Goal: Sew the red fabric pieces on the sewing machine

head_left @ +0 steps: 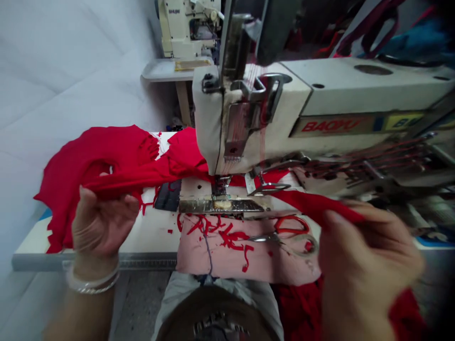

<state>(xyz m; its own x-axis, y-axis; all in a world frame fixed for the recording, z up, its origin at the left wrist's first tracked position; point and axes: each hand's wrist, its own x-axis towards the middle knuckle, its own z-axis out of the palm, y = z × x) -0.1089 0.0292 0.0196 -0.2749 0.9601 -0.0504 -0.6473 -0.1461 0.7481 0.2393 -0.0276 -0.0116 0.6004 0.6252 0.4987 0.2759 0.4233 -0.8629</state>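
Observation:
Red fabric (152, 171) runs under the needle area of a white sewing machine (341, 90), with a larger heap of it lying to the left. My left hand (103, 220) grips the fabric's edge between thumb and fingers, left of the needles. On the other side my right hand (369, 265) pinches a narrow red strip (305, 204) that stretches out from the metal strip guide (265, 185). Several red threads come down the machine's head. Scissors (284, 232) with one red handle lie on a pink cloth (227, 265) in front, among red scraps (231, 237).
A white table (149, 237) with a ruler along its front edge carries the machine. Behind it stands a second machine (181, 28) on a small table. White sheeting (64, 61) hangs at the left. More red fabric (298, 308) is piled at lower right.

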